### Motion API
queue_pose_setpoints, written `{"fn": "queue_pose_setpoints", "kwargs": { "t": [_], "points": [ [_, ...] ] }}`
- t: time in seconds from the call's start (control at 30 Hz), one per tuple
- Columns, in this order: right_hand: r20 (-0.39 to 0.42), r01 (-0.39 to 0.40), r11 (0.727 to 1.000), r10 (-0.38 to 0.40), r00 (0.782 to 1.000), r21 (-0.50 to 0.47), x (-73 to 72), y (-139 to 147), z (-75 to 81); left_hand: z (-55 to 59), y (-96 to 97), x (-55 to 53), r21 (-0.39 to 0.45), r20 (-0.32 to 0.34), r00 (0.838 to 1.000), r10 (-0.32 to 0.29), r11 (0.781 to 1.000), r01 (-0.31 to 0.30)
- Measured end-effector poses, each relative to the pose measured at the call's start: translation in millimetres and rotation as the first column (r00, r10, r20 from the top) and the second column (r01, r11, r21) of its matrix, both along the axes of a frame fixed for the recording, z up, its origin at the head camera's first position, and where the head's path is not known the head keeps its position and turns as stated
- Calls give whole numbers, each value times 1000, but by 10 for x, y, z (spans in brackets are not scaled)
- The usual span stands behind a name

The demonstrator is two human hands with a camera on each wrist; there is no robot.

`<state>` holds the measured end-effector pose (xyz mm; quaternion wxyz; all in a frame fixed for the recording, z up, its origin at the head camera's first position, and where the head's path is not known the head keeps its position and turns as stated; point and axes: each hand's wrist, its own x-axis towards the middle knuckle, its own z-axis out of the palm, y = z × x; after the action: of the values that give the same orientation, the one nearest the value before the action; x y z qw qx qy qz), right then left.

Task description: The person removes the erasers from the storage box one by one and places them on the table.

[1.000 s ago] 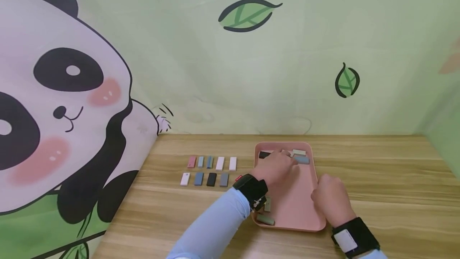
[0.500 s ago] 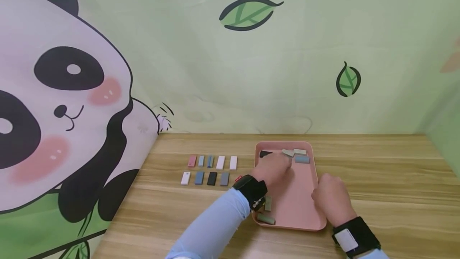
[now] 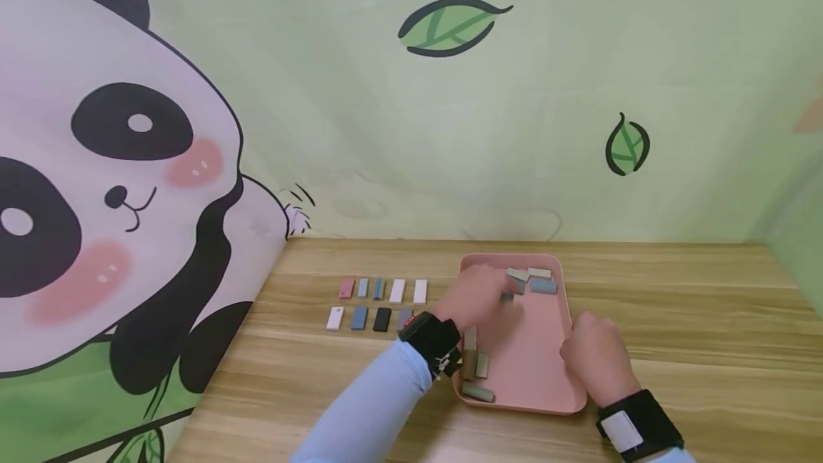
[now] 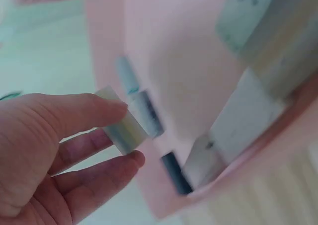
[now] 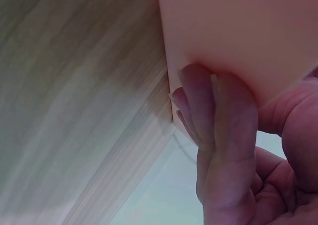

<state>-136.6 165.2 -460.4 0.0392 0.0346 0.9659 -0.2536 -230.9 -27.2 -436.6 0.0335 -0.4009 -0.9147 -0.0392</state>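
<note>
My left hand (image 3: 479, 296) is over the upper left of the pink tray (image 3: 540, 402). In the left wrist view it pinches a small pale rectangular block (image 4: 124, 130) with a yellowish-green side between thumb and fingers. My right hand (image 3: 596, 357) grips the tray's right wall; the right wrist view shows fingers against the outside of the pink wall (image 5: 238, 31). Inside the tray, a blue-grey block (image 3: 544, 286) and a light block (image 3: 539, 273) lie at the top right. A brown block (image 3: 470, 365) and a green block (image 3: 479, 393) are at the lower left.
Two rows of small blocks stand on the wooden table left of the tray, among them a pink block (image 3: 346, 288), a black block (image 3: 382, 319) and a white block (image 3: 421, 291). A printed green cloth (image 3: 360, 127) hangs behind the table.
My left hand has drawn back left from the tray's top blocks and now holds a small block. More blocks show at the tray's left side. The right hand stays at the wall.
</note>
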Motion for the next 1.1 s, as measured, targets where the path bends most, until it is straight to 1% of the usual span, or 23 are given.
{"fn": "queue_pose_setpoints", "kwargs": {
  "t": [0.03,0.13,0.2,0.27,0.33,0.4,0.5,0.57,0.63,0.7,0.87,0.97,1.1],
  "points": [
    [-6,-1,1000,1,1000,3,0,-1,-2,58,-43,-2,35,35,999,10,999,-11],
    [-16,1,1000,-1,1000,9,2,-8,-2,204,-189,-29,129,107,993,43,990,-57],
    [-25,-1,1000,1,1000,9,5,-7,8,290,-297,-51,208,160,986,57,974,-90],
    [-21,2,1000,-2,1000,5,9,-5,11,344,-409,-80,284,197,978,66,951,-121],
    [-22,-1,1000,1,1000,4,12,0,16,384,-522,-104,362,229,970,75,919,-157],
    [-22,-7,1000,7,1000,10,16,3,15,422,-629,-108,425,242,965,102,883,-200],
    [-38,-15,1000,15,999,18,19,10,7,465,-764,-85,496,257,955,150,827,-264],
    [-46,-15,1000,16,999,20,20,13,-3,475,-835,-55,524,261,947,189,796,-304],
    [-49,-14,1000,15,999,15,18,16,-8,457,-898,-28,542,282,933,225,764,-349],
    [-45,-10,1000,11,999,14,21,12,-12,419,-953,2,549,307,913,269,733,-400],
    [-30,-9,1000,10,999,17,25,-4,-16,262,-1041,63,563,370,863,343,656,-502],
    [-21,-6,1000,6,1000,19,27,-17,-21,147,-1069,98,566,396,839,373,620,-543],
    [-12,-3,1000,3,1000,16,23,-40,-32,1,-1098,171,542,425,794,434,581,-607]
  ]
}}
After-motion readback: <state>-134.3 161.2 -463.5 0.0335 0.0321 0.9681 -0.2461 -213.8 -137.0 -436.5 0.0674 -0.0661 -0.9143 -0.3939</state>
